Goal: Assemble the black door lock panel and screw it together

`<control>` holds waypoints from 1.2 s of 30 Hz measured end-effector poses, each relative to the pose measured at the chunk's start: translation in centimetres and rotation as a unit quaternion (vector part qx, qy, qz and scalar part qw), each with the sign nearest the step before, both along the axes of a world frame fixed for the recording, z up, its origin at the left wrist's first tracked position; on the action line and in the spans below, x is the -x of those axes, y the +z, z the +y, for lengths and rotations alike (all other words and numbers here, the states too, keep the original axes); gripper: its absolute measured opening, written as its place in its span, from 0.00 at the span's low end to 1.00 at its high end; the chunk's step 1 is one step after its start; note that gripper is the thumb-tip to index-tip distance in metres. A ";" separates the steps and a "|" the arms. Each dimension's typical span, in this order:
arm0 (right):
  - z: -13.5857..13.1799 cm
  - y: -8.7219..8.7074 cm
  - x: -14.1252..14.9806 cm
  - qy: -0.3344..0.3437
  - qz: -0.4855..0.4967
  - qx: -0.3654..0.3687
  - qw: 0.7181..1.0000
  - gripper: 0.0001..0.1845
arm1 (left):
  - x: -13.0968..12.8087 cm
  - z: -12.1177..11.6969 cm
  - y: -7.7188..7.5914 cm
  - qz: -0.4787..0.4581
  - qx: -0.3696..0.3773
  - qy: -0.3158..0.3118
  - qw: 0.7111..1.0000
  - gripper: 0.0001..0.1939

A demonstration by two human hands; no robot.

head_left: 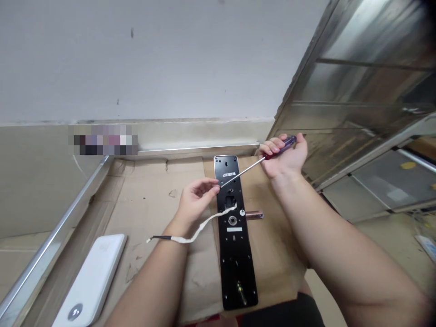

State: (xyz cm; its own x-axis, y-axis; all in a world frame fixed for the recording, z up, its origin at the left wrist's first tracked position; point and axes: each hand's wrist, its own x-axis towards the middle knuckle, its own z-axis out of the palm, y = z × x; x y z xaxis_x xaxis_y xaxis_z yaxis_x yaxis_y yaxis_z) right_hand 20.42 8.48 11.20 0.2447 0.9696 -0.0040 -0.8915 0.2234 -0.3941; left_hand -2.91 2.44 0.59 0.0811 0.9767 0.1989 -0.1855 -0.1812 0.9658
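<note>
Right hand: the right hand (282, 156) is raised at the far end of the cardboard, palm turned up, wrist bent back, forearm reaching in from the lower right.
Right fingers: clenched around the handle of a purple-and-red screwdriver (284, 146).
Screwdriver: its thin steel shaft (242, 170) slants down across the top of the plate, and its tip ends just beside the left fingers.
Left hand: the left hand (196, 200) sits just beside the plate's edge, palm down, forearm coming up from the bottom.
Left fingers (208, 184): slightly curled, reaching over the plate's edge; whether they grasp anything is hard to tell.
Plate: a long black lock plate (235, 268) lies flat under both hands, on flattened cardboard (150, 213).
About the plate: a white ribbon cable (200, 227) runs from its centre opening across the left wrist; a copper-coloured spindle (255, 215) lies just beside its right edge.
Nearby: a white power bank (90, 281) rests at the cardboard's lower left.
</note>
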 end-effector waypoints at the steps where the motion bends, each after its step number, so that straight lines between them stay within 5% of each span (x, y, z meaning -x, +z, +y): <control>1: 0.0 -0.1 -0.1 0.000 0.002 -0.005 1.000 0.21 | 0.0 0.1 0.0 -0.002 0.008 -0.002 1.000 0.11; 16: -0.4 -0.7 -0.5 0.002 0.020 -0.007 1.000 0.21 | 0.0 -0.1 0.1 0.012 0.023 -0.054 0.998 0.14; 21: -0.3 -0.3 -2.0 -0.039 0.004 0.003 0.999 0.21 | 2.5 2.1 -0.4 0.067 -0.011 0.074 0.995 0.13; 23: 0.1 -0.2 -2.9 -0.059 -0.026 0.017 0.998 0.21 | 4.9 3.5 -1.0 0.099 -0.002 0.186 0.978 0.15; 26: 0.9 -0.5 -4.3 -0.031 -0.088 0.078 0.993 0.22 | 8.7 5.1 -2.2 0.274 0.043 0.275 0.921 0.14; 29: 1.5 -1.1 -5.0 0.069 -0.163 0.158 0.971 0.16 | 11.7 5.7 -3.0 0.407 0.109 0.305 0.854 0.12; 32: 1.9 -2.3 -4.6 0.121 -0.325 0.215 0.913 0.05 | 13.4 5.8 -3.2 0.462 0.156 0.311 0.816 0.14; 36: 2.6 -4.8 -2.8 0.108 -0.436 0.225 0.865 0.28 | 14.0 5.9 -3.2 0.492 0.179 0.323 0.788 0.20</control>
State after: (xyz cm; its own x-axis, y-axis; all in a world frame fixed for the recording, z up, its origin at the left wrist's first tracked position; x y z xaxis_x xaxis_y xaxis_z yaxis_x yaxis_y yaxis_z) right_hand 23.21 11.04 6.39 0.1578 0.9415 -0.2977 -0.2142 -0.2616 -0.9411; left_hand -16.91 8.34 -2.63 -0.5133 0.8566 0.0532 0.7052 0.3857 0.5949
